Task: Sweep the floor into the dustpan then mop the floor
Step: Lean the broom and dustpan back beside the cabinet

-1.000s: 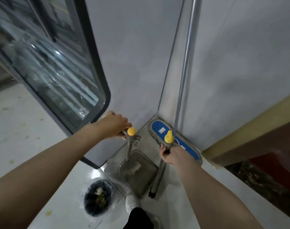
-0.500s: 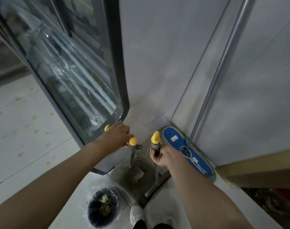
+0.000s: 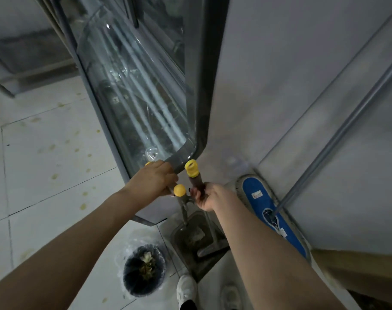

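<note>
Nearest to me, my white shoe [image 3: 187, 287] is standing on the tiled floor [image 3: 45, 153], with a second shoe, blurred, just beside it to the right. To the left of the shoe a round bin [image 3: 129, 279] lined with a dark bag is sitting on the floor, with pale scraps lying inside it.

Just beyond my feet the grey dustpan [image 3: 185, 253] is resting flat on the floor, close to the corner where the two walls meet, and a little debris is lying in it. The head of the broom [image 3: 194, 180] is sitting at the pan's open edge, touching it.

My left hand [image 3: 154, 180] is curling over the dustpan's crossbar handle – a yellow cap is showing at each end of my fist. My right hand [image 3: 207, 195] is wrapping around the broom's brown grip just below its yellow top, thumb and fingers closed on it. The two hands are almost touching.

Farther right the mop [image 3: 257, 193] is lying with its blue pad along the floor's edge at the wall, and its grey pole [image 3: 338, 135] is leaning up against that wall. Beyond my left hand a glass-fronted cabinet [image 3: 134, 97] with a dark frame is rising from the floor – what is behind the glass I cannot tell.
</note>
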